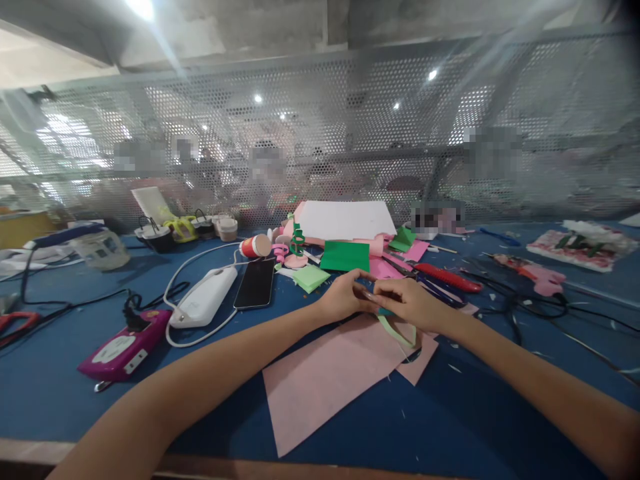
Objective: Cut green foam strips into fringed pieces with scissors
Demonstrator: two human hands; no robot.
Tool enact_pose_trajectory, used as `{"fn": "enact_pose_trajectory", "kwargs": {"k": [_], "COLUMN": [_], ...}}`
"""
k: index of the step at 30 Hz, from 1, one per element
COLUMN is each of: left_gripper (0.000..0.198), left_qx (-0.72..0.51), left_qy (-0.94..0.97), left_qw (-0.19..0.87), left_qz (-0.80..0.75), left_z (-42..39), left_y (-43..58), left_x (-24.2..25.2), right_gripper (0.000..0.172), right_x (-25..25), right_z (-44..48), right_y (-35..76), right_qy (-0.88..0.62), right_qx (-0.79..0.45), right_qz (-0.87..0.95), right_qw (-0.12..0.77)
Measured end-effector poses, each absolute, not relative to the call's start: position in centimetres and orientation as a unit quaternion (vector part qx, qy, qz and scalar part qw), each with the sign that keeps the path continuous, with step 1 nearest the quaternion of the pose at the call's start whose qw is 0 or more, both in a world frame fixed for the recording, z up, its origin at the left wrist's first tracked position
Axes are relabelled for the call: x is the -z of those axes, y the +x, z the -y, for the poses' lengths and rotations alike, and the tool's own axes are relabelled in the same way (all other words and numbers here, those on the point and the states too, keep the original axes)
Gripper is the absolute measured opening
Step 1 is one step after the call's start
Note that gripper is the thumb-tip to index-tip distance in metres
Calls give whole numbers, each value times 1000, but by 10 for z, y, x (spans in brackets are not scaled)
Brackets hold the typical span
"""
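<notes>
Meeting just right of the frame's centre, my left hand (345, 298) and right hand (413, 301) have their fingers bent and drawn close; from this far off I can't tell what, if anything, each one pinches. Below them I see a pale green strip (397, 335) curling over the pink sheet (320, 393), lower centre on the blue surface (210, 420). A phone (255, 285) lies left of centre, a green sheet (345, 256) just beyond my hands
</notes>
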State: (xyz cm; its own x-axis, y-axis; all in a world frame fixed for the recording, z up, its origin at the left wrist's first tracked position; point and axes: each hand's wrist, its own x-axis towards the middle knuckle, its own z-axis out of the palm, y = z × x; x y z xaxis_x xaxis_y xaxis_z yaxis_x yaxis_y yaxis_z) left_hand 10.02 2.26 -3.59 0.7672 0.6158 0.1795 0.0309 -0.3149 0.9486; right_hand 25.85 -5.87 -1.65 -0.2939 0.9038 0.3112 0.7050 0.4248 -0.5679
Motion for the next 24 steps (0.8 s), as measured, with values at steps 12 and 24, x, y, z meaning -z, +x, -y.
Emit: {"fn": "enact_pose_trajectory", "kwargs": {"k": [12, 24], "left_gripper": [58, 58], "left_qx": [-252, -243], "left_qy": [746, 743], "left_qw": [576, 585], "left_qz": [-222, -216], "left_z": [-21, -23], "left_y": [100, 100], "left_x": [34, 34], "right_gripper": [23, 21], "right_x": [17, 16], "right_z": [60, 60], "right_y": [256, 255], "right_qy": [-507, -519], "right_qx": [-166, -120], "right_qz": [783, 785], "right_qw": [320, 315]}}
